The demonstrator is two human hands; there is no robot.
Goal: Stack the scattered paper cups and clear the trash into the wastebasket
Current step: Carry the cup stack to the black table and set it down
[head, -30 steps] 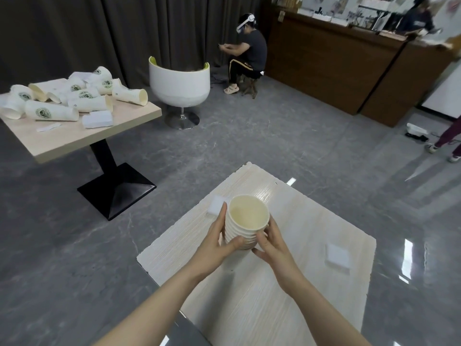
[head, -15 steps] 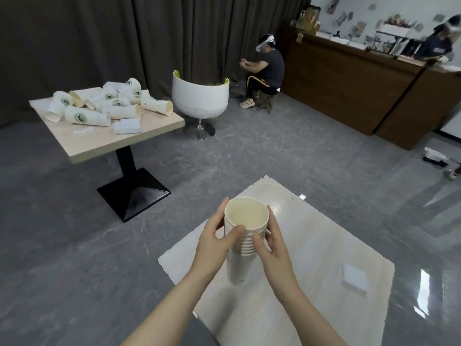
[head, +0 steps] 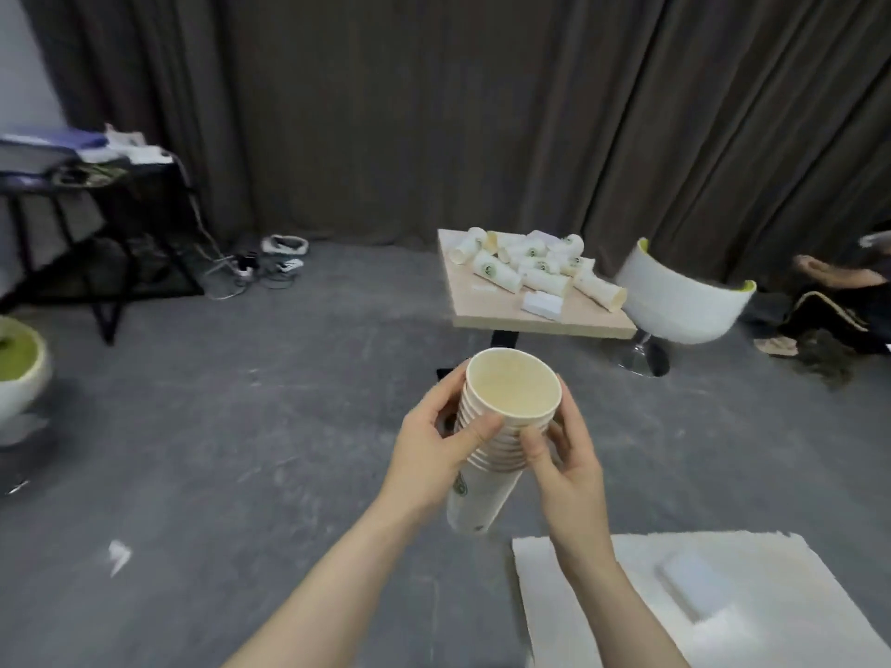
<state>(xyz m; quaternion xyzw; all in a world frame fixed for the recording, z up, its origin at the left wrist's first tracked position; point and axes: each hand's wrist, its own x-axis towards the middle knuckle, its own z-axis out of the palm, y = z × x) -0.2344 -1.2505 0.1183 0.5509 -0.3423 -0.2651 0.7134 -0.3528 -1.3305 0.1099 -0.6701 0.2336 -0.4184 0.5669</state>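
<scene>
Two hands hold one stack of paper cups [head: 501, 426] in the air above the grey floor [head: 241, 450], off the near table's edge. The left hand [head: 436, 450] wraps the stack's left side, its thumb laid across the ribbed rims and its fingers curled behind. The right hand [head: 561, 455] grasps the right side, thumb pressed on the rims and fingers bent round the far wall. The stack tilts a little, its open mouth up and toward the camera, its bottom cup with a green logo hanging below both hands.

At lower right lies the corner of a pale near table [head: 602, 595], bearing a flat white packet [head: 694, 588]; the stack is just beyond its left corner, not touching it.

Farther back stands a second table [head: 506, 315] with many scattered cups [head: 530, 270] lying on their sides and a white napkin pack [head: 542, 303] among them. A white tub chair [head: 675, 306] sits just to its right. Dark curtains [head: 434, 113] close the back, and a black rack [head: 96, 209] stands at the left with cables on the floor beside it.
</scene>
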